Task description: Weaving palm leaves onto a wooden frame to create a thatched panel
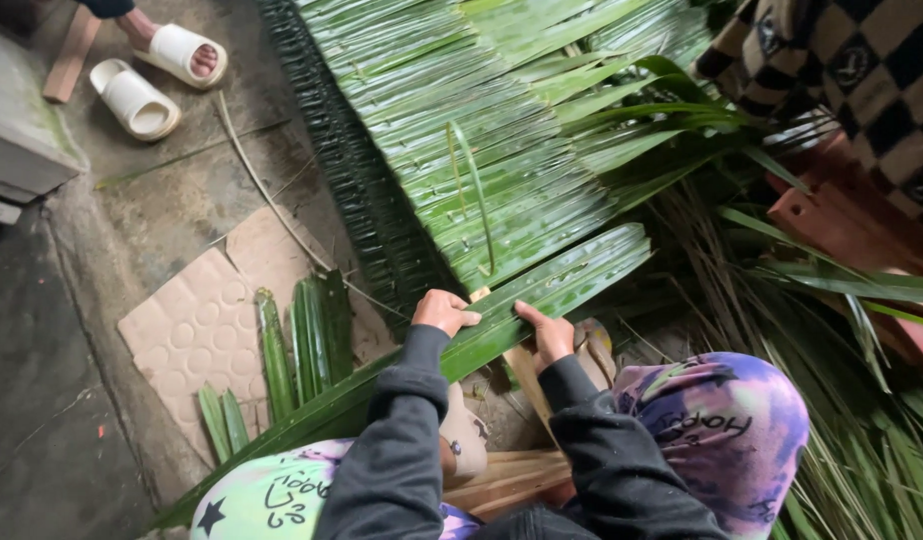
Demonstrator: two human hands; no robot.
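Observation:
A long green palm leaf (pixel 572 280) lies slanted across my lap, running from lower left to the right. My left hand (pixel 444 310) curls over its upper edge. Close beside it, my right hand (pixel 547 332) pinches the same leaf. Between the hands a pale wooden stick (pixel 527 375) pokes out from under the leaf. Just beyond the hands lies a stack of thatch panels (pixel 482 130) made of folded leaves, with one thin leaf strip (pixel 474 190) looped on top. Dark sleeves cover both my arms.
A cardboard sheet (pixel 197 330) on the concrete floor carries short cut leaf pieces (pixel 307 345). Loose leaves (pixel 832 290) pile up at the right by a reddish frame (pixel 842 225). Another person's foot in a white sandal (pixel 182 50) is at top left, and checkered cloth (pixel 862 70) at top right.

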